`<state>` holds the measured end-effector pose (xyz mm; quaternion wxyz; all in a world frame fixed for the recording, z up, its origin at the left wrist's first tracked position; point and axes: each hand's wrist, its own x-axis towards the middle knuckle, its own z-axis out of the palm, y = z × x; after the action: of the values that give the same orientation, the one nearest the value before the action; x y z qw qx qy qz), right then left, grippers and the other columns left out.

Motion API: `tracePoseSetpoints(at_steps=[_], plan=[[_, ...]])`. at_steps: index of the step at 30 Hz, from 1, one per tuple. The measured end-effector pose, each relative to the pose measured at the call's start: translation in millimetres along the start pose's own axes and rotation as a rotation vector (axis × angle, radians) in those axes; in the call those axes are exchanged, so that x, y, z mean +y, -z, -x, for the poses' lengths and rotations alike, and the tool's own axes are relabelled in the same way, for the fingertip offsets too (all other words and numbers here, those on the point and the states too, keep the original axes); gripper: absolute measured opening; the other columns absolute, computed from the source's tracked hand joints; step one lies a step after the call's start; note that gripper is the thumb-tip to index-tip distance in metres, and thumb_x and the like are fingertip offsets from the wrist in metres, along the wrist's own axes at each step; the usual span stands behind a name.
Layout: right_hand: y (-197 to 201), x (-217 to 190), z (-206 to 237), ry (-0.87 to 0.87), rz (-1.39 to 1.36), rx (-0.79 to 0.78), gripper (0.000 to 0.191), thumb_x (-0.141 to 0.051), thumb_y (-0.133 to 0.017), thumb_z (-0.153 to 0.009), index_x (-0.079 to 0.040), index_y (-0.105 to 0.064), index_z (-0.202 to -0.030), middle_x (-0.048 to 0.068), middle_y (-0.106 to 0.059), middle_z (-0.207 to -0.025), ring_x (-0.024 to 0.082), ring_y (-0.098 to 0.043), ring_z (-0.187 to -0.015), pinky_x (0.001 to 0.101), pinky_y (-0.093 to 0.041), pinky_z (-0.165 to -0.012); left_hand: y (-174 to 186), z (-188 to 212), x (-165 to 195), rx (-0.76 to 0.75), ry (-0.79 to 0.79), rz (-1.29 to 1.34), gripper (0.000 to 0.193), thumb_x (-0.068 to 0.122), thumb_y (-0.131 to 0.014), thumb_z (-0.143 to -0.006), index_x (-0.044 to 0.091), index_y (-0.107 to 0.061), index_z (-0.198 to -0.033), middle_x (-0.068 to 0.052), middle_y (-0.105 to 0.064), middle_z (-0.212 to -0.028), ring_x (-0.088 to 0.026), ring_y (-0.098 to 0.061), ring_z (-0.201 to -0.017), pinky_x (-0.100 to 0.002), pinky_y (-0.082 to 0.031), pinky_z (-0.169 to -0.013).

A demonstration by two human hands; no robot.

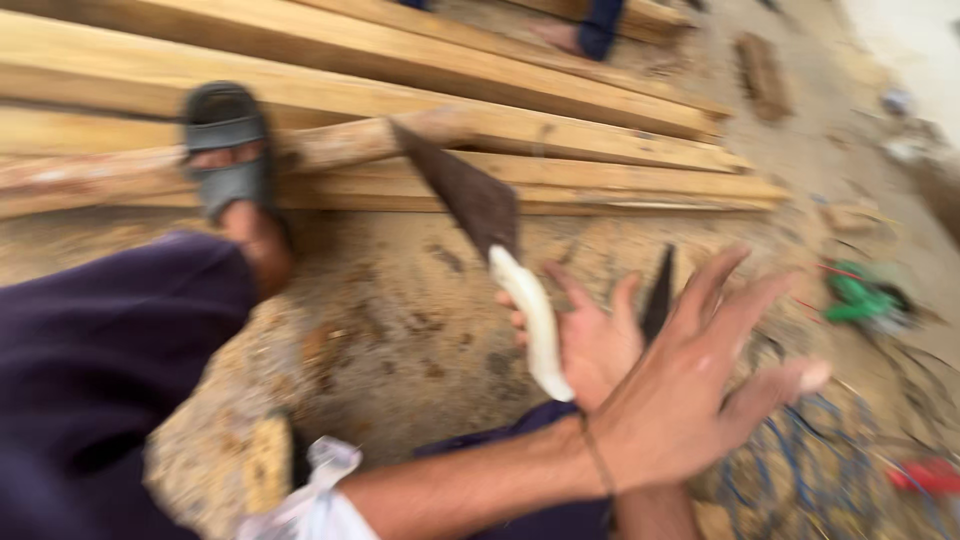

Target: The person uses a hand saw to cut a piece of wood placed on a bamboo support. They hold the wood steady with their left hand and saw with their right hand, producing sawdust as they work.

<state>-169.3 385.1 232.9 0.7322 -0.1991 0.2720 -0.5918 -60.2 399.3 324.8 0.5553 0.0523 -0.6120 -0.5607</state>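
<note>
While the view is smeared by motion blur, the two hands are readable near the middle of the head camera's picture. The right hand (590,345) is closed around the curved white handle of a chopping tool (500,250), whose broad dark blade points up and to the left. The left hand (690,395) crosses in from the lower left on a bare forearm with a thin thread at the wrist. It is open, fingers spread, its back to the camera, and holds nothing. A narrow dark sliver (660,290) rises between the two hands; what it is cannot be told.

The blade's tip appears in front of the end of a round wooden pole (340,145), but whether it touches the wood cannot be told. No cut or notch can be made out on the pole. It lies across a stack of pale planks (560,130), and the person's foot in a grey sandal (228,150) rests on it, the leg in dark purple cloth.

Below the hands the ground (400,330) is sandy and strewn with wood chips. A white rag (320,490) shows at the bottom edge. To the right lie a green object (858,298), a coil of blue cord (800,470) and something red (930,475). At the top edge, another person's foot (560,35) stands on the planks.
</note>
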Motion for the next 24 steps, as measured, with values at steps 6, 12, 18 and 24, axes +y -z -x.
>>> tracePoseSetpoints(at_steps=[6, 12, 18, 24], plan=[[-10.6, 40.8, -6.0, 0.138, 0.500, 0.289, 0.049, -0.029, -0.055, -0.103, 0.000, -0.047, -0.142, 0.016, -0.058, -0.103, 0.021, -0.059, -0.079, 0.0348, -0.051, -0.068, 89.1, -70.2, -54.0, 0.323, -0.145, -0.269, 0.037, 0.024, -0.060, -0.112, 0.004, -0.052, -0.142, -0.014, -0.064, -0.134, -0.026, -0.065, -0.122, -0.033, -0.053, -0.108], [-26.9, 81.2, -20.4, 0.044, 1.051, 0.596, 0.036, -0.026, -0.052, -0.100, -0.007, -0.058, -0.129, 0.004, -0.051, -0.064, 0.010, -0.044, -0.047, 0.0284, -0.038, -0.043, 232.3, -113.8, -171.6, 0.643, 0.047, -0.650, 0.037, 0.022, -0.060, -0.104, -0.001, -0.060, -0.133, -0.019, -0.067, -0.129, -0.030, -0.069, -0.118, -0.039, -0.056, -0.104], [-42.2, 75.4, -27.0, 0.001, 1.146, 0.642, 0.040, -0.032, -0.050, -0.105, 0.007, -0.059, -0.106, 0.002, -0.043, -0.056, 0.010, -0.041, -0.042, 0.0290, -0.035, -0.038, 335.1, -79.1, -296.1, 0.189, 0.454, -1.258, 0.054, 0.031, -0.066, -0.093, 0.002, -0.053, -0.137, -0.018, -0.052, -0.145, -0.036, -0.044, -0.139, -0.052, -0.026, -0.120], [-28.3, 91.8, -28.5, 0.005, 1.153, 0.803, 0.037, -0.033, -0.049, -0.099, -0.007, -0.063, -0.122, 0.001, -0.044, -0.049, 0.011, -0.041, -0.036, 0.0312, -0.032, -0.032, 381.7, -48.0, -345.3, 0.059, 0.535, -1.383, 0.053, 0.039, -0.047, -0.104, 0.012, -0.044, -0.149, -0.009, -0.049, -0.146, -0.030, -0.037, -0.143, -0.064, -0.004, -0.123]])
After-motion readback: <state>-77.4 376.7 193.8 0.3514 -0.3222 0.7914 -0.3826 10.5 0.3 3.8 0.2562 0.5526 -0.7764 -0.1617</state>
